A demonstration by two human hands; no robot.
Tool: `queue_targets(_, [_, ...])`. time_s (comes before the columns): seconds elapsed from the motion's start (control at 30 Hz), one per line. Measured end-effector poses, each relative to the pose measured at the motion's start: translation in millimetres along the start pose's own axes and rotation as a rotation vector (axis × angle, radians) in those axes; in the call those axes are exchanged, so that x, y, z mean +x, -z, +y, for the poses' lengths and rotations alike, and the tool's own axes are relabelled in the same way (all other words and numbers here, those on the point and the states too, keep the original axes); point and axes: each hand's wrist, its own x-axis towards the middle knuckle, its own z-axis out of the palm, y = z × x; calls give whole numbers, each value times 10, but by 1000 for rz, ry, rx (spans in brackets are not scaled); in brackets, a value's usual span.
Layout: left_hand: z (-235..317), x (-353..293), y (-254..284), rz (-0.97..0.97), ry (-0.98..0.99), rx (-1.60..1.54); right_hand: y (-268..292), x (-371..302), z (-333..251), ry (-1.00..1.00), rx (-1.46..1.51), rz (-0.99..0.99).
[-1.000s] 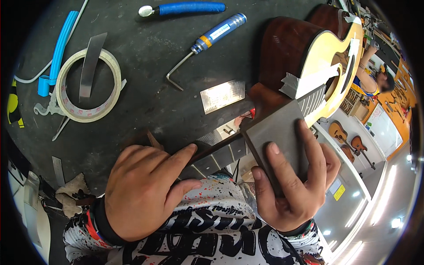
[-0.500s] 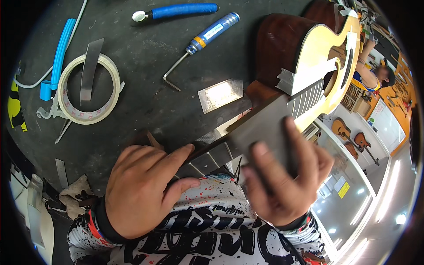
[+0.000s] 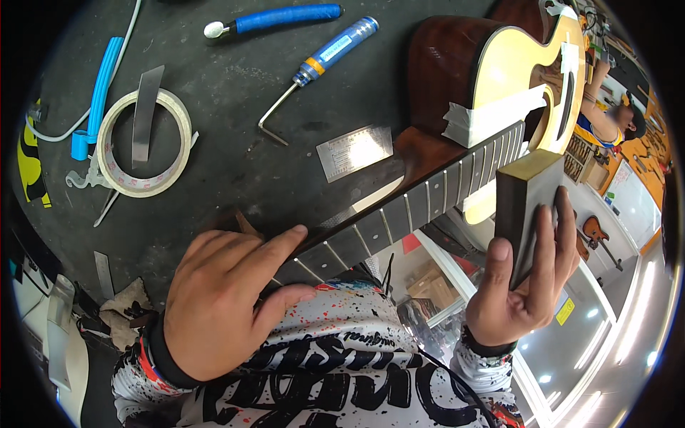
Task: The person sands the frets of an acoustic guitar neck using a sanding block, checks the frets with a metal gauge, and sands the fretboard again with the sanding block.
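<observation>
1 left hand (image 3: 222,299) clasping neck (image 3: 392,219), 8 o'clock | right hand (image 3: 526,296) pinching block (image 3: 526,196), 4 o'clock | tape (image 3: 492,116) masking guitar (image 3: 492,60); remainder unclear

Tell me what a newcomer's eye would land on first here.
Likely the pale-topped guitar at upper right, tape strips on it, its dark fretboard running toward the middle. Next, the dark block in the right hand, right of the fretboard. Then the tape roll at left, a metal strip lying across it.

Two hands (image 3: 225,307) (image 3: 524,296), one block (image 3: 534,203), perhaps three guitars (image 3: 492,78) show.
</observation>
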Motion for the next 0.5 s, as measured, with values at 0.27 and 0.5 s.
queue_targets(0.27, [267,219,55,23,-124,133,-135,-306,303,-88,120,17])
queue_targets(0.5, [441,475,-156,88,-176,196,-290,-413,461,-145,325,39])
